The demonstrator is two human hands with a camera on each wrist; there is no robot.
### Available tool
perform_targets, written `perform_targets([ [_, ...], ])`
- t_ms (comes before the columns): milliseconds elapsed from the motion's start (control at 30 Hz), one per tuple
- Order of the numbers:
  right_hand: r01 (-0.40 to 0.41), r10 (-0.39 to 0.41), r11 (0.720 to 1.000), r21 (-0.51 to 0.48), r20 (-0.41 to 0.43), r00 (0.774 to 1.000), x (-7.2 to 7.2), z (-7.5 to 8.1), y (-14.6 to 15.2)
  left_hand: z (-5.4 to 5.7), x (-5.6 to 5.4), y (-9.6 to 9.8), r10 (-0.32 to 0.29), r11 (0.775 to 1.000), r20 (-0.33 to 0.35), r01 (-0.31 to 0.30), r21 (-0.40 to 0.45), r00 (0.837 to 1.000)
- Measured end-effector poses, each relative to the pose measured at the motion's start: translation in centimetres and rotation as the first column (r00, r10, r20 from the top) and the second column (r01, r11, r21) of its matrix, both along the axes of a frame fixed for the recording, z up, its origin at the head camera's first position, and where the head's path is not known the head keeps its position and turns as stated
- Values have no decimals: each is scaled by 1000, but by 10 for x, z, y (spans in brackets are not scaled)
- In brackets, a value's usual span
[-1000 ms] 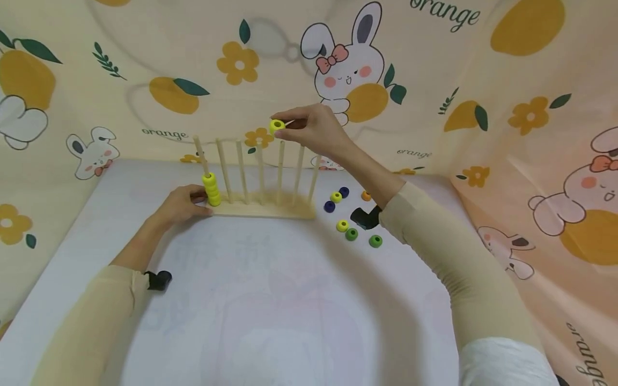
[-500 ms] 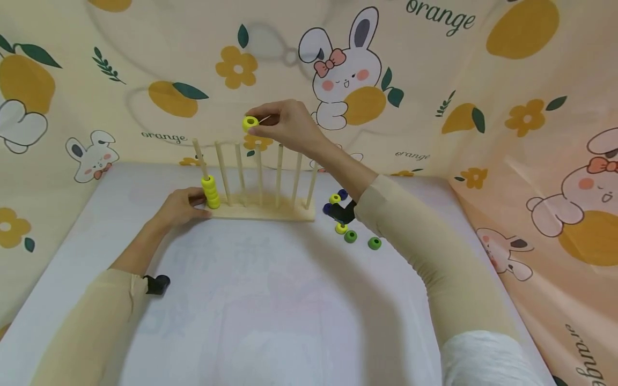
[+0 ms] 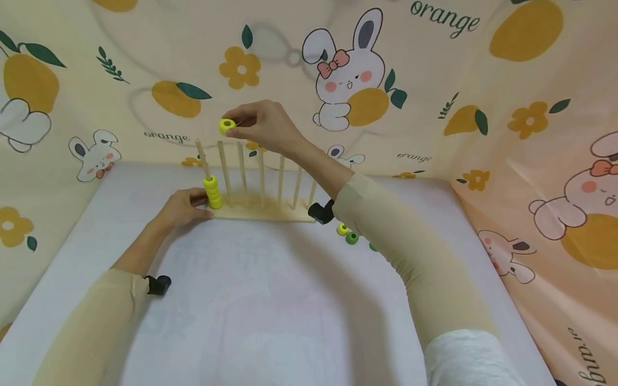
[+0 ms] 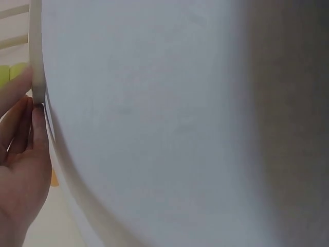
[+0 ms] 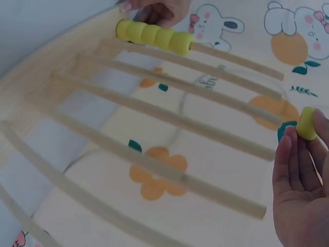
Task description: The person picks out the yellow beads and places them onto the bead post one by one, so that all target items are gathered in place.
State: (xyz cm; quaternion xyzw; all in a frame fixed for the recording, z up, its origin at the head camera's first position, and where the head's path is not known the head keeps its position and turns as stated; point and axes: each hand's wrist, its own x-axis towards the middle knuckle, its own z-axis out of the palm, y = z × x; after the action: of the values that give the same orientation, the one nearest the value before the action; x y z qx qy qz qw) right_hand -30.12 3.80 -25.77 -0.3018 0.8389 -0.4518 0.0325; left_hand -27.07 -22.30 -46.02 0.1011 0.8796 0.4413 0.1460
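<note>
A wooden rack of upright pegs [image 3: 263,214] stands toward the back of the white table. Its leftmost peg carries a stack of several yellow beads [image 3: 212,193], with bare wood showing above them. My left hand [image 3: 178,209] grips the left end of the base, thumb [image 4: 18,90] on one side and fingers at the end. Up over the pegs, my right hand [image 3: 270,126] pinches another yellow bead [image 3: 222,128] between thumb and fingertips, its hole facing upward. In the right wrist view this bead [image 5: 307,123] is beyond the peg tips, apart from them.
Right of the rack lie a yellow bead [image 3: 343,229] and a green bead [image 3: 352,238]. A second green bead [image 3: 374,247] is partly covered by the right sleeve [image 3: 386,236]. A printed cloth [image 3: 270,32] rises behind the table and along its sides.
My right hand has carried the yellow bead leftward across the peg tops toward the leftmost pegs. The right forearm now covers some loose beads. My left hand has stayed at the base.
</note>
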Motion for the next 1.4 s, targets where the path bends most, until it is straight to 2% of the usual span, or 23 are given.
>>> perform_targets([
  [300, -18, 16, 999, 44, 25, 1000, -2, -2, -21, 1, -5, -2, -6, 1000, 38, 7, -28, 999],
  [733, -73, 72, 995, 67, 20, 997, -3, -9, -46, 3, -6, -1, -15, 999, 35, 16, -42, 999],
  [1000, -56, 55, 987, 151, 5, 998, -6, -11, -52, 5, -7, 1, -20, 998, 44, 23, -59, 999],
  [1267, -44, 31, 981, 191, 71, 997, -6, -10, -55, 5, -8, -1, -26, 998, 80, 30, -48, 996],
  [1400, -42, 29, 979, 200, 70, 997, -5, -10, -54, 4, -8, -1, -28, 998, 89, 32, -46, 996],
])
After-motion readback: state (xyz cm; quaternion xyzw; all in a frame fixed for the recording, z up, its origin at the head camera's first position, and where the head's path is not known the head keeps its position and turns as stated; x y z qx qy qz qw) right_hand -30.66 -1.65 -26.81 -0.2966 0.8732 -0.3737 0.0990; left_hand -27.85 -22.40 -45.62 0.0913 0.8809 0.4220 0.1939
